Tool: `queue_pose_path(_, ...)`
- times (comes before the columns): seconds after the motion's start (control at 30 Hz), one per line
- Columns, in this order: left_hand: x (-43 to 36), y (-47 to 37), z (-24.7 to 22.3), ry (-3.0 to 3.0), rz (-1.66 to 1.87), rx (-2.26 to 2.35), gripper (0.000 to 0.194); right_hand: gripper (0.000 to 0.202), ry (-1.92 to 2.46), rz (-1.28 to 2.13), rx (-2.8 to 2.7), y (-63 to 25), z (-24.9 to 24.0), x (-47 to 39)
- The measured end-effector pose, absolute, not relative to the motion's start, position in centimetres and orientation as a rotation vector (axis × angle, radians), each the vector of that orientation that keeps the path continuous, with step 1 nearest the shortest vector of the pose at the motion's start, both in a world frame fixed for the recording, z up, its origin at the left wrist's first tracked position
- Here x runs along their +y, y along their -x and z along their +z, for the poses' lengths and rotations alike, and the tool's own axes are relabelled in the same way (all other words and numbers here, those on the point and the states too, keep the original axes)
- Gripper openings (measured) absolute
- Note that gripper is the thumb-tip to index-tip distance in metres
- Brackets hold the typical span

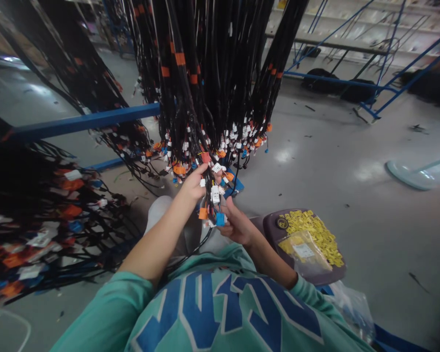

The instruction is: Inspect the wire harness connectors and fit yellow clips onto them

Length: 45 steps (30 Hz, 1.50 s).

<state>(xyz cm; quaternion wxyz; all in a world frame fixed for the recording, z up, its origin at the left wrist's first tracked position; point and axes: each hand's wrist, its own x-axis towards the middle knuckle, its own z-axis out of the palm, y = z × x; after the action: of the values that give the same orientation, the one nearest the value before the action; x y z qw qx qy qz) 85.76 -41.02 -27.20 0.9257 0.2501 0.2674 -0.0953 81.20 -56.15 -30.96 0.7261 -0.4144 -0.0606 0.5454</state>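
Observation:
A thick bundle of black wire harnesses (220, 73) hangs in front of me, its lower ends crowded with white, orange and blue connectors. My left hand (195, 185) is closed around the branches of one wire harness, close to a red connector (205, 157). Lower and to the right, my right hand (238, 226) curls its fingers around the end of the same harness, by a blue connector (220, 219). Between the hands sit a white connector (215, 194) and an orange connector (203, 213). Both hands' fingertips are partly hidden by wires.
Yellow small parts (311, 230) and a clear plastic bag (304, 250) lie on a dark stool (273, 230) at my right. More harnesses (40, 220) hang at the left beside a blue rack bar (88, 120). A round base (407, 175) stands on the floor farther right.

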Motion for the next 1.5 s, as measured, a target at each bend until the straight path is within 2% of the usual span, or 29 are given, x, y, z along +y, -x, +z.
queue_pose_path(0.13, -41.7, -86.2, -27.2, -0.54, -0.152, 0.534, 0.029, 0.061, 1.014, 1.109, -0.165, -80.7, -30.7, -55.7)
queue_pose_path(0.23, -42.1, -86.5, -27.1, -0.535, -0.151, 0.526, 0.026, 0.062, 1.26, 0.819, -0.233, -80.2, -30.7, -55.9)
queue_pose_path(0.33, -42.2, -86.7, -26.8, -0.554, -0.128, 0.568, 0.027, 0.055, 1.597, 0.453, -0.374, -80.0, -30.7, -56.6)
queue_pose_path(0.43, -42.2, -86.8, -26.6, -0.573, -0.112, 0.591, 0.027, 0.044, 1.861, 0.307, -0.475, -80.2, -30.6, -57.4)
queue_pose_path(0.53, -42.1, -86.8, -26.6, -0.589, -0.115, 0.593, 0.026, 0.037, 1.848, 0.323, -0.47, -80.3, -30.6, -57.8)
queue_pose_path(0.67, -42.1, -86.7, -26.5, -0.586, -0.126, 0.602, 0.026, 0.044, 1.517, 0.54, -0.231, -80.3, -30.6, -57.7)
queue_pose_path(0.77, -42.1, -86.7, -26.4, -0.567, -0.117, 0.613, 0.025, 0.046, 1.429, 0.636, -0.126, -80.6, -31.0, -57.7)
queue_pose_path(0.83, -42.0, -86.6, -26.3, -0.572, -0.11, 0.62, 0.025, 0.042, 1.55, 0.556, -0.169, -80.8, -31.2, -58.0)
queue_pose_path(1.0, -42.0, -86.4, -26.5, -0.621, -0.053, 0.687, 0.021, 0.032, 2.205, 0.278, -0.302, -81.3, -30.8, -58.7)
queue_pose_path(1.2, -42.5, -86.5, -27.1, -0.623, 0.036, 0.738, 0.018, 0.033, 2.112, 0.231, -0.457, -79.8, -29.7, -57.1)
queue_pose_path(1.33, -42.4, -86.5, -27.3, -0.613, 0.075, 0.765, 0.015, 0.044, 2.332, 0.208, -0.562, -78.7, -30.1, -55.5)
queue_pose_path(1.5, -42.3, -86.1, -27.1, -0.602, 0.098, 0.768, 0.01, 0.035, 2.59, 0.265, -0.796, -78.3, -30.5, -54.7)
